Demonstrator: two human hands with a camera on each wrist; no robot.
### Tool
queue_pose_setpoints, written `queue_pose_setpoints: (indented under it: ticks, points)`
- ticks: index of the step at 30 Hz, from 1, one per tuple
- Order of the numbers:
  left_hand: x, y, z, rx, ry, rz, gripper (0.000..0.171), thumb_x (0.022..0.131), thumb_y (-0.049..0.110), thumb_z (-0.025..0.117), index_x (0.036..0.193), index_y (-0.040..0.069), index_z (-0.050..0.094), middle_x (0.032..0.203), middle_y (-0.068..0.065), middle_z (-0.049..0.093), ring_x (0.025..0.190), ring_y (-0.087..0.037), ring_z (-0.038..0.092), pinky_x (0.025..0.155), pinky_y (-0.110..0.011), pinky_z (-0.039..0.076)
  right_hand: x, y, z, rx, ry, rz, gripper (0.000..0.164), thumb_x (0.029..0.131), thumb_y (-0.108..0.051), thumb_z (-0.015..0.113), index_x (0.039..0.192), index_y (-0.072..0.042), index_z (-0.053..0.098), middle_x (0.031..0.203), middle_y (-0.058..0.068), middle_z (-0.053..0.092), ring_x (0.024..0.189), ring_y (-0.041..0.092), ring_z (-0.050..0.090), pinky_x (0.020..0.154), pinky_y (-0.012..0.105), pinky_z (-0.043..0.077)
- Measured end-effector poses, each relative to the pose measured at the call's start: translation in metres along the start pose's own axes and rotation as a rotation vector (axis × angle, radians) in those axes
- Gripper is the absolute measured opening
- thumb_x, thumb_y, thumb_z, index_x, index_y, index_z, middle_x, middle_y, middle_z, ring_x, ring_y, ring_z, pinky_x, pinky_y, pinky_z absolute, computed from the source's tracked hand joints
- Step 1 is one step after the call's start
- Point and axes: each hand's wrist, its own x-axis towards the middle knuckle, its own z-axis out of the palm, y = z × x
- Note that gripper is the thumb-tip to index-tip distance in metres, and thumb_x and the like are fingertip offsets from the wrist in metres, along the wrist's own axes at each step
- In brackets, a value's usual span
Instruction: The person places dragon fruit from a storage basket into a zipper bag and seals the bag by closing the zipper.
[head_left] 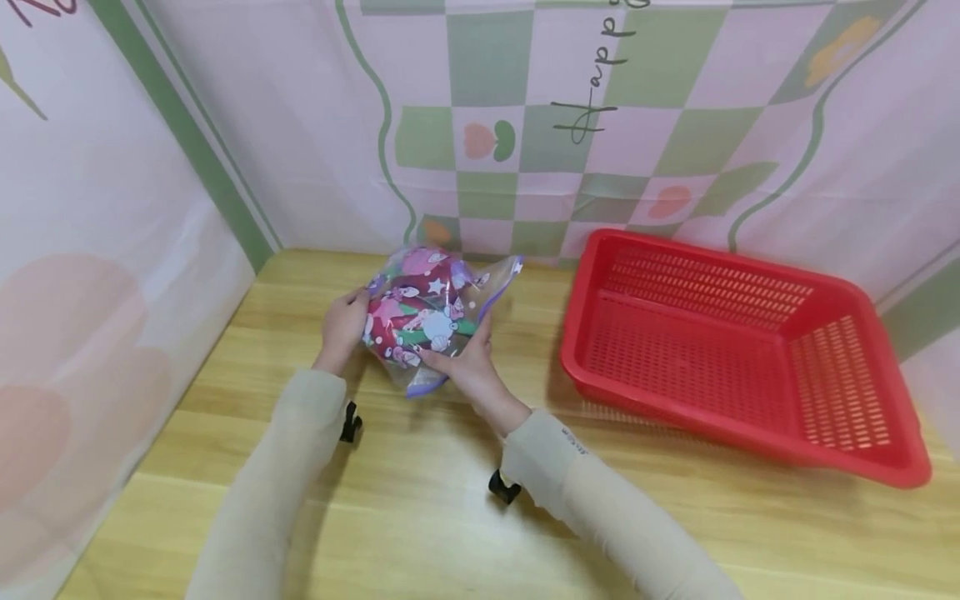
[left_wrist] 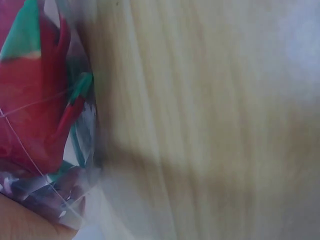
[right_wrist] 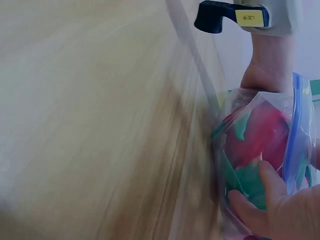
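A clear, printed zip bag [head_left: 420, 312] with a purple zip edge is held just above or on the table, left of the basket; I cannot tell if it touches. Red and green items, their kind unclear, fill it. My left hand [head_left: 345, 329] grips the bag's left side; the left wrist view shows just part of that hand [left_wrist: 25, 222] at the bottom corner. At the bag's lower right, near the zip edge, my right hand [head_left: 476, 367] holds it, thumb on the near face. In the right wrist view this hand [right_wrist: 295, 215] has fingers against the bag [right_wrist: 255, 132].
A red plastic basket [head_left: 682, 412] with perforated walls stands to the right of the bag. The wooden table [head_left: 420, 500] ends at a printed cloth backdrop [head_left: 555, 133] behind and another cloth [head_left: 112, 275] at the left. Black wrist straps [head_left: 504, 487] hang under both sleeves.
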Motion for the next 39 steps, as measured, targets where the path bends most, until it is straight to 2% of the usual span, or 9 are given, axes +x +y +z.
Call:
queue_pose_setpoints:
  ticks: [5,9,17,22,26,31,35,39]
  points:
    - [-0.002,-0.002,0.001,-0.067,0.064,-0.019,0.050,0.099,0.039,0.037,0.141,0.013,0.047,0.147,-0.016,0.045,0.133,-0.035,0.044,0.115,-0.047,0.031,0.004,-0.003,0.000,0.061,-0.019,-0.077,0.115,0.077,-0.005,0.074,0.153,-0.016,-0.013,0.159,0.018,0.009,0.147,0.035,0.017,0.123,0.046,0.011]
    - [-0.004,-0.005,-0.001,-0.096,0.111,-0.028,0.049,0.100,0.037,0.038,0.139,0.011,0.049,0.145,-0.017,0.047,0.131,-0.035,0.046,0.114,-0.045,0.032,0.009,-0.005,0.001,0.060,-0.049,-0.113,0.113,0.076,-0.002,0.074,0.153,-0.014,-0.008,0.158,0.017,0.014,0.146,0.034,0.019,0.123,0.045,0.011]
    - [-0.008,-0.011,-0.018,-0.094,0.187,-0.041,0.050,0.100,0.037,0.034,0.141,0.010,0.046,0.145,-0.017,0.047,0.132,-0.035,0.046,0.114,-0.045,0.033,0.023,-0.008,0.008,0.043,-0.158,-0.134,0.109,0.078,-0.003,0.073,0.153,-0.016,-0.004,0.158,0.016,0.018,0.147,0.034,0.018,0.123,0.046,0.013]
    - [-0.006,-0.015,-0.031,-0.058,0.232,-0.021,0.049,0.100,0.036,0.034,0.140,0.010,0.048,0.144,-0.018,0.048,0.130,-0.037,0.047,0.112,-0.046,0.035,0.031,-0.009,0.018,0.047,-0.185,-0.142,0.109,0.077,-0.003,0.073,0.154,-0.017,-0.003,0.158,0.015,0.019,0.147,0.034,0.019,0.122,0.049,0.012]
    - [-0.005,-0.019,-0.039,-0.046,0.221,-0.014,0.050,0.101,0.036,0.032,0.142,0.010,0.044,0.146,-0.018,0.045,0.133,-0.037,0.045,0.114,-0.046,0.033,0.035,-0.010,0.027,0.033,-0.184,-0.176,0.107,0.077,0.000,0.072,0.154,-0.016,-0.002,0.158,0.016,0.021,0.146,0.034,0.022,0.122,0.047,0.014]
    - [-0.003,-0.022,-0.041,-0.077,0.212,-0.019,0.048,0.102,0.033,0.032,0.143,0.010,0.043,0.148,-0.017,0.043,0.136,-0.036,0.042,0.116,-0.045,0.031,0.042,-0.010,0.030,-0.013,-0.184,-0.221,0.105,0.079,-0.001,0.071,0.154,-0.014,0.000,0.157,0.017,0.024,0.145,0.034,0.025,0.122,0.045,0.018]
    - [-0.002,-0.023,-0.042,-0.094,0.190,-0.039,0.049,0.102,0.032,0.031,0.144,0.008,0.041,0.149,-0.018,0.042,0.137,-0.036,0.041,0.117,-0.045,0.030,0.047,-0.011,0.029,-0.050,-0.192,-0.239,0.106,0.078,-0.005,0.074,0.154,-0.016,0.001,0.155,0.017,0.028,0.143,0.034,0.029,0.121,0.046,0.021]
    - [-0.001,-0.024,-0.044,-0.053,0.175,-0.055,0.049,0.102,0.031,0.029,0.144,0.008,0.041,0.149,-0.018,0.041,0.137,-0.036,0.040,0.117,-0.046,0.029,0.050,-0.014,0.028,-0.053,-0.204,-0.222,0.111,0.076,-0.008,0.076,0.154,-0.021,-0.003,0.154,0.017,0.028,0.141,0.034,0.032,0.120,0.046,0.024]
